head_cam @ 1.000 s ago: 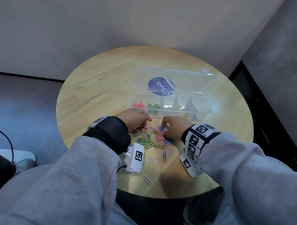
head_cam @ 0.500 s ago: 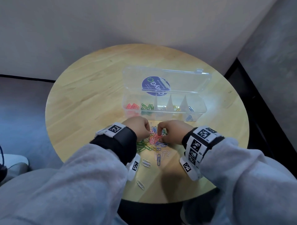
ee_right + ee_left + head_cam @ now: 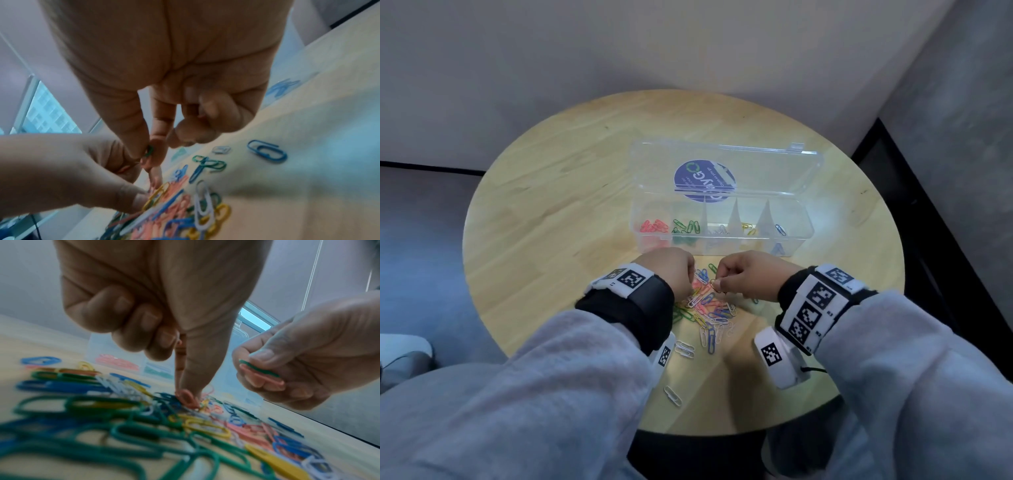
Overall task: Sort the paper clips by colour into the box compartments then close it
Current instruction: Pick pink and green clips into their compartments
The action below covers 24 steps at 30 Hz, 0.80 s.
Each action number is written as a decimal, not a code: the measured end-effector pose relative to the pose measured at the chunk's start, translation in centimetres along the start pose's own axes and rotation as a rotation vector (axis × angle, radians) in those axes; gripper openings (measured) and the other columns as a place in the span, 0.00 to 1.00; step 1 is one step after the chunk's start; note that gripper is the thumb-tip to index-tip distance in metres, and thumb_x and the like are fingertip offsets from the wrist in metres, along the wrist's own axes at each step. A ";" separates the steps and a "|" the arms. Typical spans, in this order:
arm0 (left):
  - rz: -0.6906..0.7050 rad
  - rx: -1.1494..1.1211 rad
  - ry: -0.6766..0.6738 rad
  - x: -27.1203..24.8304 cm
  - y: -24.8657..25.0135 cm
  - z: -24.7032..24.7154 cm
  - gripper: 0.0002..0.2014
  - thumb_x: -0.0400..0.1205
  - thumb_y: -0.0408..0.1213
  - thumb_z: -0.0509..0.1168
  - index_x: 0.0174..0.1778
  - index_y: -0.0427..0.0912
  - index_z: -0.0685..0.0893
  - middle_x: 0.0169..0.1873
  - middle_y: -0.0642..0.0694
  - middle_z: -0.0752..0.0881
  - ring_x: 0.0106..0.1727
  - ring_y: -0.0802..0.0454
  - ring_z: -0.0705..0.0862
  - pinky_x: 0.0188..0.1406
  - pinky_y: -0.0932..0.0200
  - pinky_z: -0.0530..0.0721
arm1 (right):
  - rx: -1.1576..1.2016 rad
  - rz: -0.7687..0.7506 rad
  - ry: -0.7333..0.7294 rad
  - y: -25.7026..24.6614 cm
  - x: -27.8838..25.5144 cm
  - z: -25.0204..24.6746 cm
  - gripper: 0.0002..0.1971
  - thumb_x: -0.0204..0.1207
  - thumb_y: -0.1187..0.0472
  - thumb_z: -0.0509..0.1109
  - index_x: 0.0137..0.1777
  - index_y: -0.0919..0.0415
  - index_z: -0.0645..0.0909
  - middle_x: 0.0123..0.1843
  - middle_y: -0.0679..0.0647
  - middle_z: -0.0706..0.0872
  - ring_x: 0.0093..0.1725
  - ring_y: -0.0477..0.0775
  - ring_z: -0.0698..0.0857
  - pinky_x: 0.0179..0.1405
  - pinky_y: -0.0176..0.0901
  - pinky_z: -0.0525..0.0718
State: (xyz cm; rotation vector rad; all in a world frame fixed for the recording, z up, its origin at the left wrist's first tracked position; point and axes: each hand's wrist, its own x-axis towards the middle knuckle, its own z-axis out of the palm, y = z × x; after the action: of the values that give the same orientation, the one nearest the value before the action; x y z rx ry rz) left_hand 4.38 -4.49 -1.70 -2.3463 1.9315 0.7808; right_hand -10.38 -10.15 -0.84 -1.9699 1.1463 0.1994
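Both hands hovered, knuckles up, over the clip pile (image 3: 705,310) near the table's (image 3: 544,205) front edge. The left hand (image 3: 671,270) pinched a pink clip (image 3: 188,398) at the pile; the right hand (image 3: 748,274) grasped a green clip (image 3: 259,369) and a pink one. The open box (image 3: 722,222) sat just behind them, mid-table.

Person in light grey fleece sleeves (image 3: 524,404), seen from head cam. Left wrist: black strap (image 3: 640,308) w/ white block bearing a black-and-white square marker (image 3: 631,278), lower centre of frame. Right wrist: black band w/ white tag plates (image 3: 815,308); white cam unit (image 3: 777,359) below, thin black cable trailing.
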 end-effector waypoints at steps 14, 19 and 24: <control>0.000 -0.059 -0.057 -0.1 -0.3 0.5 0.04 0.76 0.34 0.65 0.39 0.49 0.81 0.47 0.48 0.88 0.50 0.48 0.84 0.36 0.62 0.73 | -0.058 0.126 -0.020 1.1 -0.3 0.0 0.11 0.69 0.59 0.76 0.31 0.52 0.77 0.27 0.45 0.78 0.27 0.45 0.74 0.27 0.36 0.72; 0.006 -0.160 -0.084 -0.5 -0.5 0.3 0.02 0.75 0.35 0.64 0.38 0.47 0.81 0.39 0.49 0.83 0.41 0.50 0.79 0.37 0.62 0.75 | 0.043 0.130 -0.013 1.2 -0.5 -0.2 0.11 0.74 0.58 0.72 0.32 0.53 0.76 0.28 0.48 0.83 0.24 0.46 0.74 0.24 0.35 0.72; -0.017 -0.441 -0.137 -1.1 -1.0 -1.4 0.03 0.76 0.38 0.68 0.39 0.44 0.81 0.30 0.50 0.79 0.29 0.54 0.74 0.28 0.65 0.70 | -0.041 0.130 0.002 1.1 -0.7 -0.2 0.10 0.71 0.60 0.74 0.32 0.53 0.76 0.28 0.48 0.81 0.27 0.47 0.74 0.27 0.36 0.73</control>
State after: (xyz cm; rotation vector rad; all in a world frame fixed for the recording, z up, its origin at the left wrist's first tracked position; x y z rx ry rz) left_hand 5.66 -3.65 -0.38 -2.4371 1.8305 1.4537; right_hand -11.67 -10.08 -0.95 -1.9326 1.2821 0.2920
